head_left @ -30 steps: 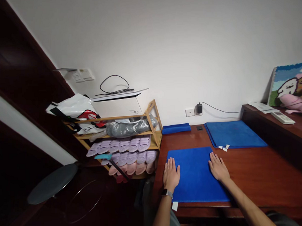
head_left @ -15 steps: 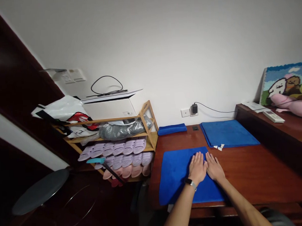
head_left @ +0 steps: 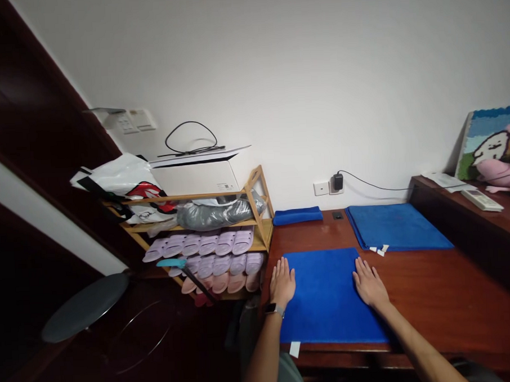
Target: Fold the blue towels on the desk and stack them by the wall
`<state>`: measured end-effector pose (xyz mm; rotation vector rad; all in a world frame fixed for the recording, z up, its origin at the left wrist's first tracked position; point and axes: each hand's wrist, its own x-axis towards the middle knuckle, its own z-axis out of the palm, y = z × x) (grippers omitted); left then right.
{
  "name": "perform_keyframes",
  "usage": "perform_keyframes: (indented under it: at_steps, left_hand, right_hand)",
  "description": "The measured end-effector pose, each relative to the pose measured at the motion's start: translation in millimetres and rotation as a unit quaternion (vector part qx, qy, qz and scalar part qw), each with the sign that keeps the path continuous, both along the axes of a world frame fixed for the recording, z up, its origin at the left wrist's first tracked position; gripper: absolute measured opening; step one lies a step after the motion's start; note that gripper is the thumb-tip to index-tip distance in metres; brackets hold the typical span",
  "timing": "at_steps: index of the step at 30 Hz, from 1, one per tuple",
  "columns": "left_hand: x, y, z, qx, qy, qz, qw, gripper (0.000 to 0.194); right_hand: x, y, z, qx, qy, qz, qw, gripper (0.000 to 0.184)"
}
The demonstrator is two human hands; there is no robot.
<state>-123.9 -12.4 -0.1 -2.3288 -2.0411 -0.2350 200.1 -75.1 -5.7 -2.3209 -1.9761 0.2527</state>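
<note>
A bright blue towel (head_left: 327, 297) lies flat on the reddish-brown wooden table (head_left: 437, 295), its white tag (head_left: 294, 348) hanging over the front edge. My left hand (head_left: 282, 282) rests flat along the towel's left edge, fingers stretched forward. On the opposite edge my right hand (head_left: 369, 282) lies open, its fingers extended near the far right corner. Neither hand grips anything. Behind the towel, to the right, is a folded stack of blue towels (head_left: 400, 227) with small white tags. A rolled or narrowly folded blue towel (head_left: 298, 215) sits by the wall.
Left of the table stands a wooden rack (head_left: 260, 230) with lilac and pink slippers (head_left: 209, 243), a white box (head_left: 199, 176) and bags. A round stool (head_left: 86, 305) is at lower left. A raised shelf at right holds a remote (head_left: 482, 199) and a pink plush toy (head_left: 501, 173).
My left hand has slid left from the towel's right part to its left edge. My right hand stays at the right edge. The view has turned slightly left.
</note>
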Motion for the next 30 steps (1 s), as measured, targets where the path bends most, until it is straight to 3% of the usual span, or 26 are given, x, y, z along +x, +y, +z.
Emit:
perform_keyframes:
  at_steps: [11, 20, 23, 26, 30]
  left_hand:
    - [4, -1, -5.7, 0.028, -0.005, -0.004, 1.000, 0.061]
    - [6, -1, 6.8, 0.021, 0.030, -0.008, 0.999, 0.061]
    - [38, -2, 16.2, 0.052, 0.016, -0.047, 0.997, 0.059]
    - [104, -6, 21.3, 0.052, -0.030, -0.141, 0.988, 0.062]
    - [194, -9, 13.7, 0.001, -0.077, -0.254, 0.964, 0.065]
  right_hand:
    - [11, 49, 5.0, -0.001, 0.004, 0.025, 1.000, 0.068]
    - [12, 50, -4.5, 0.013, 0.017, 0.031, 0.999, 0.069]
    - [10, 50, -2.2, 0.018, 0.023, 0.030, 0.999, 0.069]
    - [11, 50, -2.8, 0.029, 0.022, 0.027, 0.999, 0.068]
    - [16, 47, -8.1, 0.029, -0.004, 0.059, 0.998, 0.066]
